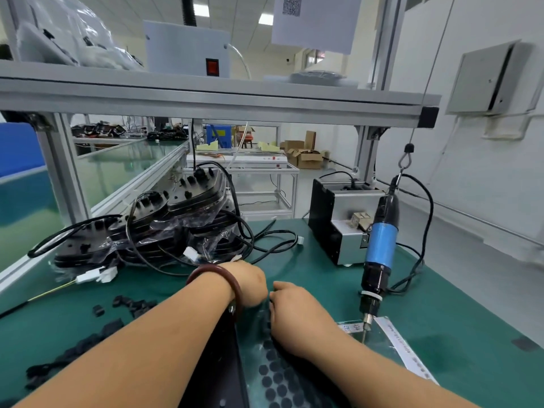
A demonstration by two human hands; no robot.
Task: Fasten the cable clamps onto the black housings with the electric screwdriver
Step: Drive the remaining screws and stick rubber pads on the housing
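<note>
My left hand (pixel 248 285), with a dark red bangle on the wrist, and my right hand (pixel 295 309) meet at the table's middle, backs up and fingers hidden. Under them lies a black housing (pixel 225 366), and beside it a clear sheet of black hexagonal pads (pixel 279 378). Small black cable clamps (pixel 88 346) are strewn to the left of my left forearm. The electric screwdriver (pixel 381 245), blue and black, hangs upright from a hook at the right, untouched, its bit just above a clear bag (pixel 394 340).
A pile of bagged black housings with cables (pixel 164 228) fills the back left, with white connectors (pixel 97 275) trailing in front. A black and silver screw feeder (pixel 338 222) stands behind the screwdriver. An aluminium shelf frame (pixel 206 98) spans overhead. The green mat's edge runs down the right.
</note>
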